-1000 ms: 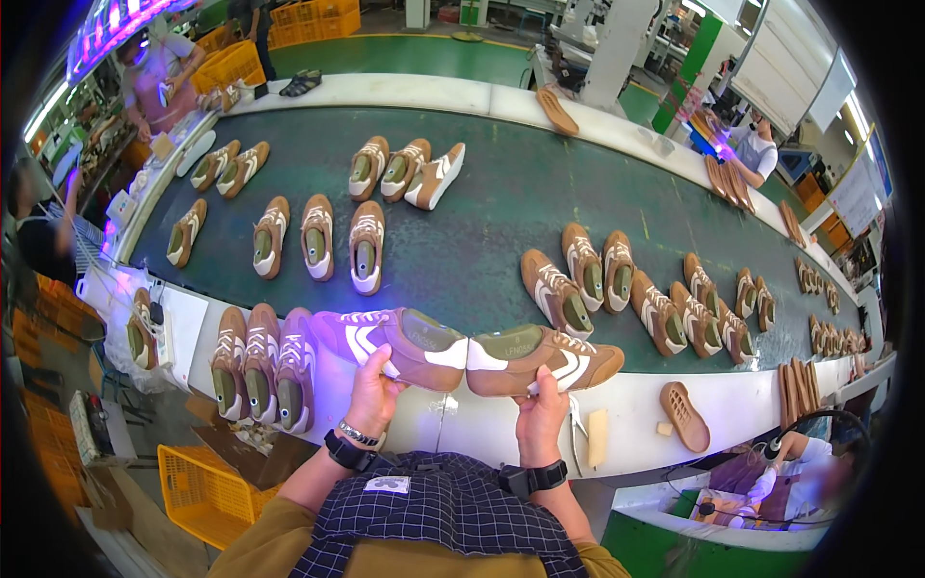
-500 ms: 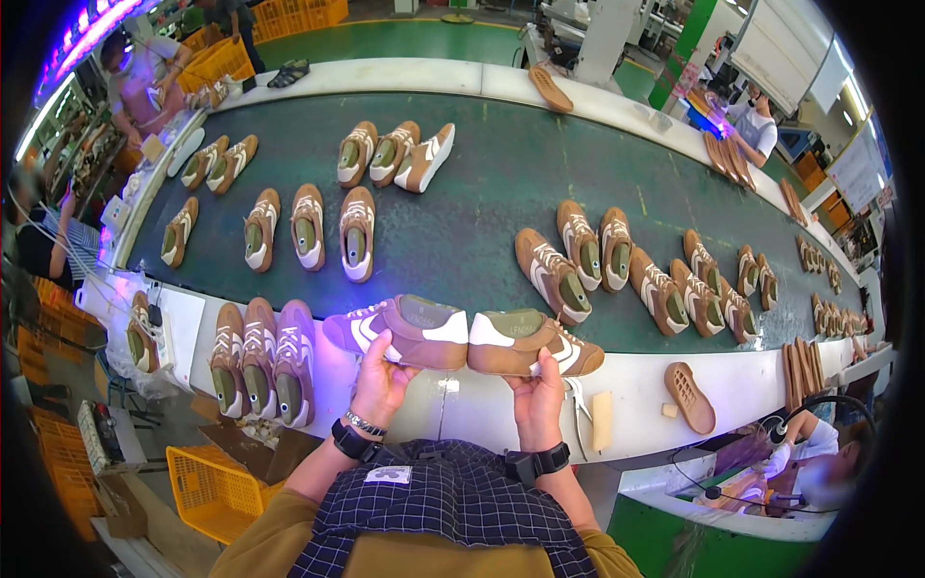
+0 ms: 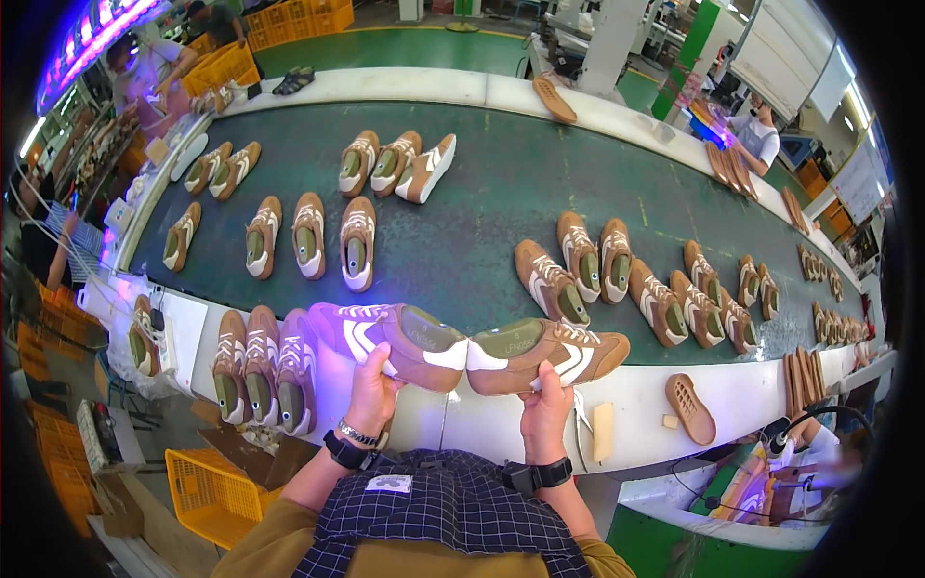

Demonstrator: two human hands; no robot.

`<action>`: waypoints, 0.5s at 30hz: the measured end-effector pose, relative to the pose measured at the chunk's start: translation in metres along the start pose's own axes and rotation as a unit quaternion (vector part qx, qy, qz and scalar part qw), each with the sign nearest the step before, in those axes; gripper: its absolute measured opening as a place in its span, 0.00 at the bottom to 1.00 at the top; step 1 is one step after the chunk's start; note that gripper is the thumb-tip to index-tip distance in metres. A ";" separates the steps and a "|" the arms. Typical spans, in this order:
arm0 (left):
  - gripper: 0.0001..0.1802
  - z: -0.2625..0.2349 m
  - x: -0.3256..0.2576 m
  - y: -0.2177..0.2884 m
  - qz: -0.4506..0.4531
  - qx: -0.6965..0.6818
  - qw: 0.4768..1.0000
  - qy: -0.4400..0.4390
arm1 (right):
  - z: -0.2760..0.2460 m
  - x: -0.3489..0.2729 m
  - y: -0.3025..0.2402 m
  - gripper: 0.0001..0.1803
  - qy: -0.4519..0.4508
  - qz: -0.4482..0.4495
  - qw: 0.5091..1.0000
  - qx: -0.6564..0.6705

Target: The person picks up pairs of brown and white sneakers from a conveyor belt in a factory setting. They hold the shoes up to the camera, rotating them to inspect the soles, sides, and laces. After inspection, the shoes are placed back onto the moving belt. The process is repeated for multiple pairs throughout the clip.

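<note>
My left hand [image 3: 373, 393] is closed on a brown sneaker [image 3: 434, 358] with white stripes, its toe pointing left. In my right hand [image 3: 545, 412] is a matching sneaker [image 3: 511, 371], toe pointing right. The two white heels meet in the middle, touching or nearly so, above the near edge of the bench. An olive shoe last fills the opening of each shoe. My thumbs press the near sides; the other fingers are mostly hidden beneath. Left of my left hand, a row of three sneakers [image 3: 261, 361] stands on the white ledge [image 3: 482, 424].
More brown sneakers stand in groups on the green conveyor belt [image 3: 462, 241]. Pincers [image 3: 579, 424], a yellowish block [image 3: 602, 431] and a loose brown sole [image 3: 691, 409] lie to the right. A yellow crate [image 3: 217, 491] is below left. Co-workers are around the line.
Both sneakers have tipped in my hands: their side stripes and inner openings show more, and the heels have sunk to a slanted meeting point. The right one's toe reaches further right.
</note>
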State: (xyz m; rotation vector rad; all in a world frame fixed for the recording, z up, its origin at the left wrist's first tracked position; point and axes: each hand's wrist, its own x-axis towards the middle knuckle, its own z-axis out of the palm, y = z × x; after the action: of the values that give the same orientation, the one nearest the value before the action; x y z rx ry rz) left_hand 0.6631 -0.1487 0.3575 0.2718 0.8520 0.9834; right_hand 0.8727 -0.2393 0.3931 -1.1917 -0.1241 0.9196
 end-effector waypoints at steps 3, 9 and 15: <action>0.19 0.001 -0.001 0.000 -0.005 0.009 1.000 -0.002 | 0.002 -0.002 -0.003 0.22 0.005 -0.001 1.000 -0.002; 0.19 -0.005 0.006 -0.006 -0.060 -0.047 0.997 -0.011 | -0.013 -0.002 -0.007 0.21 -0.006 0.054 0.998 0.031; 0.26 0.033 0.089 0.022 -0.117 -0.086 0.970 -0.196 | -0.049 -0.004 0.002 0.19 -0.014 0.147 0.980 0.133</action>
State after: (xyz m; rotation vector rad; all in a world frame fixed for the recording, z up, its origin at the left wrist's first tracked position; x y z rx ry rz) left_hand 0.6979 -0.0588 0.3462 0.2018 0.4224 0.7435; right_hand 0.8953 -0.2783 0.3733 -0.9624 0.1532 1.1730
